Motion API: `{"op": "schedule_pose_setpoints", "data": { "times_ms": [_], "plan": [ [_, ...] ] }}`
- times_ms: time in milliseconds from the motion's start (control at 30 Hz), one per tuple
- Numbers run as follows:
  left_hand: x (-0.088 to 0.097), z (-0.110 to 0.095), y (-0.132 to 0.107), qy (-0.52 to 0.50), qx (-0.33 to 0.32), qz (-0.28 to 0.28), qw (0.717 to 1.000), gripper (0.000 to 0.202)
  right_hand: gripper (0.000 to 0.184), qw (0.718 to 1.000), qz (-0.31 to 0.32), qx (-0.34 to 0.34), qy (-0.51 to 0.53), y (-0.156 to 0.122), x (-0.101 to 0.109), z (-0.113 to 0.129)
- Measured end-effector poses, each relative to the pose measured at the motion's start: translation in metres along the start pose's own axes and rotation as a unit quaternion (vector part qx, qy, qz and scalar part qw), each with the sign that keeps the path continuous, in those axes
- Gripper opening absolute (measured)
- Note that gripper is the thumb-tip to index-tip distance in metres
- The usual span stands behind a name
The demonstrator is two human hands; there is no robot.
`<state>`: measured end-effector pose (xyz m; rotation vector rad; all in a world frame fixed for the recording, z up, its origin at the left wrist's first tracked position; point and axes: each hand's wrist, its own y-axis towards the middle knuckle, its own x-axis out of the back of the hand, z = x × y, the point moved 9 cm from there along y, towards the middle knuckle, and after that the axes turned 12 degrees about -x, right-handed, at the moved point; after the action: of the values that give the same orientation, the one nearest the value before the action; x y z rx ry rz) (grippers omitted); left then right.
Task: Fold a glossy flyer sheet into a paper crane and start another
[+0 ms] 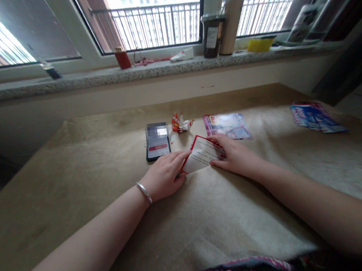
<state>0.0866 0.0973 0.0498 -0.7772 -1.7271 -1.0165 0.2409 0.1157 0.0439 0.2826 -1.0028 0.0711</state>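
Observation:
A folded sheet of printed paper (201, 156), white with red edges, lies at a slant on the table between my hands. My left hand (164, 176), a silver bangle at its wrist, holds the left edge between thumb and fingers. Gripping the opposite side is my right hand (233, 156), its thumb low and its fingers along the upper edge. Just beyond the left hand rests a smartphone (157, 143) with its screen lit. Beside the phone stands a red-and-white folded paper figure (180, 124), pointed like an origami bird.
Pink printed leaflets (227, 126) lie behind my right hand, and blue leaflets (316, 117) sit farther right on the brown-covered table (83, 163). Along the granite windowsill (161, 70) stand a dark jar (212, 37), a red container (123, 59) and a yellow object (260, 44).

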Motion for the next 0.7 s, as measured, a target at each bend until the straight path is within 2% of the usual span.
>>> {"op": "schedule_pose_setpoints", "data": {
  "times_ms": [267, 700],
  "plan": [
    [-0.0042, 0.0006, 0.0002, -0.014, -0.009, 0.003, 1.000, 0.060, 0.070, 0.999, -0.004, 0.030, -0.026, -0.0012, -0.0029, -0.0014],
    [-0.0049, -0.0015, 0.0019, -0.018, -0.017, 0.020, 0.999, 0.055, 0.056, 0.997, 0.026, 0.030, -0.061, -0.0019, -0.0041, 0.0042]
  ]
}}
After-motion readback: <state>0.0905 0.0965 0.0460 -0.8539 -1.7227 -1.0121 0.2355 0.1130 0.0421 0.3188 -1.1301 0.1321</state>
